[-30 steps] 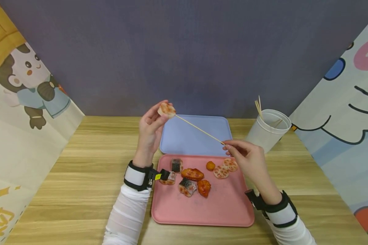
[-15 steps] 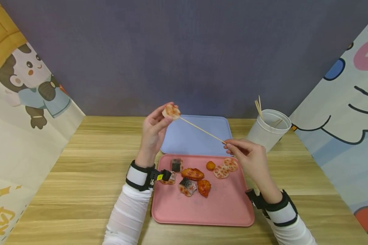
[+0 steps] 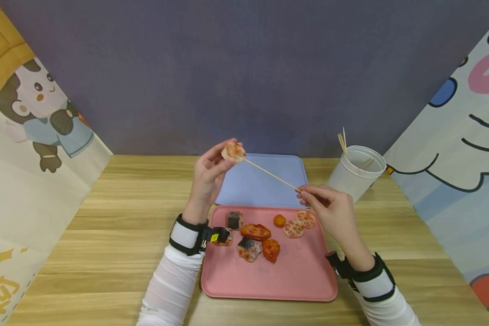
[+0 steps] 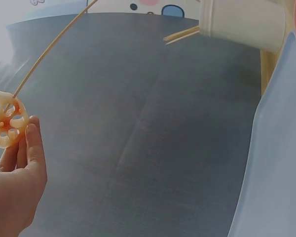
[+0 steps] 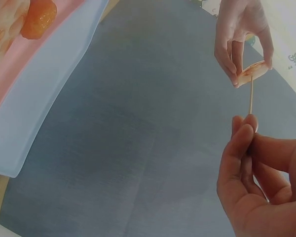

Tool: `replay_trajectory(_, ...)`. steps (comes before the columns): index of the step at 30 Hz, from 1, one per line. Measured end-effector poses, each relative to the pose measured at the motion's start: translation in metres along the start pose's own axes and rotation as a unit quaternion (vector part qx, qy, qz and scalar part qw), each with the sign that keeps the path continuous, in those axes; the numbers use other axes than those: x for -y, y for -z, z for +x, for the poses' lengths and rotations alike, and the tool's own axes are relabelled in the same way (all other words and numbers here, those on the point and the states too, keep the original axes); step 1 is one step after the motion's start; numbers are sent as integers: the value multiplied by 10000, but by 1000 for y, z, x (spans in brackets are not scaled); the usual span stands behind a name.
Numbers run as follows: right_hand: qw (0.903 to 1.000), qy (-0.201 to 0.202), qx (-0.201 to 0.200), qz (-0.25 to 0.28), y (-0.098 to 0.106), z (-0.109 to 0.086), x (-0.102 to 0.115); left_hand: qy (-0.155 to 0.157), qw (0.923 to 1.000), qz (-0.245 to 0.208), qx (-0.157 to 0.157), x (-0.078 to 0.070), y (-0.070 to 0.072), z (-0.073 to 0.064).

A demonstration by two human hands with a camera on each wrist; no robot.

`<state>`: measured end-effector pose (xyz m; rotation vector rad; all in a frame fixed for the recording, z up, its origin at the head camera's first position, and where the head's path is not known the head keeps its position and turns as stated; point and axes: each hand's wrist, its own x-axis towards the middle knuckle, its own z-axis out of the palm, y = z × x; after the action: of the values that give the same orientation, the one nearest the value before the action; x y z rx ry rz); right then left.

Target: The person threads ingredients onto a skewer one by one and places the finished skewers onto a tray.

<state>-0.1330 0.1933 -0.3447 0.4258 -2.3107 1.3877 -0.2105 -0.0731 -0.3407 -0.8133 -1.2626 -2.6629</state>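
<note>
In the head view my left hand point(image 3: 209, 174) pinches a lotus root slice point(image 3: 233, 152) by its edge, thumb on one side and fingers on the other. My right hand point(image 3: 330, 206) pinches the near end of a thin bamboo skewer point(image 3: 270, 174). From there the skewer slopes up to the left, its far end running into the rim of the slice. Round holes show across the lotus root slice point(image 4: 7, 121) in the left wrist view. Seen from the right wrist, the skewer point(image 5: 251, 96) points straight at the slice's edge. Both hands are raised over the trays.
A pink tray point(image 3: 289, 278) bears fish pieces point(image 3: 249, 249), glazed chicken-like pieces point(image 3: 256, 232), an orange ball point(image 3: 280, 220) and two lotus root slices point(image 3: 294, 229). Behind it lies a blue tray point(image 3: 265, 181). A white cup point(image 3: 352, 179) with several skewers stands at the right.
My left hand has moved right and slightly down with the lotus root slice, toward my right hand. Less of the skewer shows between them. The right hand has hardly moved.
</note>
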Motion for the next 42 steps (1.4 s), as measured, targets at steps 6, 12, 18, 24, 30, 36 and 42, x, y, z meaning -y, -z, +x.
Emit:
replay_trajectory(6, 10000, 70, -22, -62, 1, 0, 0, 41, 9999, 9, 164, 0, 0, 0)
replay_trajectory(12, 9999, 99, 8, -95, 2, -1, 1, 102, 9995, 94, 284, -1, 2, -1)
replay_trajectory(18, 9999, 66, 99, -101, 3, -2, 3, 266, 9991, 212, 247, -6, 4, -2)
replay_trajectory(24, 9998, -34, 160, -101, 3, -2, 3, 366, 9981, 271, 414, -7, 5, -1)
replay_trajectory(30, 9997, 12, 178, -157, 3, -3, 4, 413, 9980, 313, 373, -6, 4, -2)
replay_trajectory(36, 9998, -81, 197, -23, 4, -3, 5, 555, 9971, 292, 441, -6, 4, -2)
replay_trajectory(42, 9991, -258, 319, 74, 6, -5, 5, 593, 9949, 287, 758, -7, 6, -2)
